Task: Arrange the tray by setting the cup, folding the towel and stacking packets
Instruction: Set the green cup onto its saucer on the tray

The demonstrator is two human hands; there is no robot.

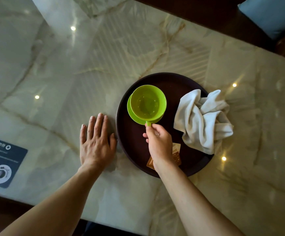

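Tray: round dark brown tray (131, 150) is sitting right of centre in the frame, on a glossy pale marble tabletop (70, 68) with tan veins.
Cup: lime-green plastic cup (148, 103) is standing upright and empty on a matching lime-green saucer (132, 114), in the tray's upper-left part; its short handle is pointing toward the lower edge of the frame.
Right hand: right hand (158, 142) is reaching in from the lower right, thumb and fingers pinched together on the cup's handle.
Left hand: left hand (95, 142) is lying flat on the marble, fingers spread and holding nothing, thumb just beside the tray's left rim.
Towel: crumpled off-white cloth towel (204, 121) is lying unfolded on the tray's right side, spilling over the rim onto the marble.
Packets: orange-brown paper packets (176, 155) are lying on the tray floor at its lower part, largely hidden under the right wrist; cannot tell their number.
Surroundings: dark blue printed card (3, 159) with a plate picture is lying at lower left of the frame; a blue cushion (273, 16) is showing at upper right, beyond the table edge.
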